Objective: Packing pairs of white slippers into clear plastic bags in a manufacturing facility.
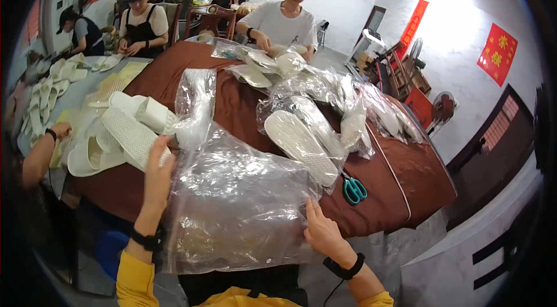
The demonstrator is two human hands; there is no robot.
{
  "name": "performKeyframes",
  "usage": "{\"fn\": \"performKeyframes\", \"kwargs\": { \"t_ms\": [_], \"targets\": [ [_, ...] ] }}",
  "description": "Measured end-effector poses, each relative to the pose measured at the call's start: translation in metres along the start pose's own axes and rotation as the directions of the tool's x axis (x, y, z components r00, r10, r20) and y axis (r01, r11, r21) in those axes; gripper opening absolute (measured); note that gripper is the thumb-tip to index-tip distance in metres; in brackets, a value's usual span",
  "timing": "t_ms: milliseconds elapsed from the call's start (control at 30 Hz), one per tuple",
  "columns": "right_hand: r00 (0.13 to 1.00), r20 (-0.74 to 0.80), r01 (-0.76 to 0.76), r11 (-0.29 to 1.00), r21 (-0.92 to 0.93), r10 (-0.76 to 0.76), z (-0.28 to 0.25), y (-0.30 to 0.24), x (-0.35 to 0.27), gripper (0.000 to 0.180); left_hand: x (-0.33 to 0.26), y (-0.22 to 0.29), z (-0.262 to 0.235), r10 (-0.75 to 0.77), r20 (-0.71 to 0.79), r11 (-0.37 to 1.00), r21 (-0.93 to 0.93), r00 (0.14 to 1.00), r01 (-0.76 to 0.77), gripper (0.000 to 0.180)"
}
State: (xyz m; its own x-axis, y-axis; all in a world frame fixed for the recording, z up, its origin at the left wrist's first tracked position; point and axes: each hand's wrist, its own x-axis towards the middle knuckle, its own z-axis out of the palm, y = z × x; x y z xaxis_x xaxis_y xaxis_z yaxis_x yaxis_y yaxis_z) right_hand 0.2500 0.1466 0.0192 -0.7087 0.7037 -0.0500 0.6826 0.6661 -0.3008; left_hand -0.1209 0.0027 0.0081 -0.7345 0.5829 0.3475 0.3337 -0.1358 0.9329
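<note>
A large clear plastic bag (241, 202) lies across the table's near edge in front of me. My right hand (325, 231) is closed on its right edge, thumb and fingers pinching the film. At the bag's left side my left hand (155, 176) closes around the near end of a white slipper (130, 136), its textured footbed facing up; some fingertips are hidden. That slipper rests on a pile of other white slippers (93, 156). Beyond the bag, a pair of white slippers (301, 144) sits in clear wrapping. Teal-handled scissors (354, 190) lie to the right.
A brown cloth (377, 191) covers the table. More wrapped slippers (284, 66) are heaped at its far side, where a person (284, 22) handles them. A co-worker's hand (61, 130) is at the left, beside a grey table (72, 98) with slippers. A white cord (391, 170) crosses the right side.
</note>
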Motion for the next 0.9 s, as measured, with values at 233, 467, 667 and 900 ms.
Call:
{"fn": "performKeyframes", "kwargs": {
  "t_ms": [233,467,667,900],
  "targets": [
    [0.999,-0.035,-0.001,0.939,-0.343,-0.012,0.011,0.002,0.001,0.071,-0.05,0.186,-0.015,0.577,0.445,0.714,0.134,0.685,-0.688,0.051],
    [0.992,-0.094,0.059,0.96,-0.275,-0.087,-0.005,-0.011,0.0,0.07,-0.07,0.099,0.041,0.154,0.926,0.43,0.25,0.344,-0.867,0.069],
    [0.976,0.107,0.175,0.978,0.114,-0.187,-0.046,0.005,0.036,0.049,-0.049,0.01,0.035,0.036,0.902,0.708,0.281,0.43,-0.648,0.057],
    [0.941,-0.28,-0.231,0.964,-0.129,0.188,-0.081,0.066,0.116,0.042,-0.058,0.009,0.051,0.203,0.838,0.612,0.295,0.506,-0.734,0.056]
  ]
}}
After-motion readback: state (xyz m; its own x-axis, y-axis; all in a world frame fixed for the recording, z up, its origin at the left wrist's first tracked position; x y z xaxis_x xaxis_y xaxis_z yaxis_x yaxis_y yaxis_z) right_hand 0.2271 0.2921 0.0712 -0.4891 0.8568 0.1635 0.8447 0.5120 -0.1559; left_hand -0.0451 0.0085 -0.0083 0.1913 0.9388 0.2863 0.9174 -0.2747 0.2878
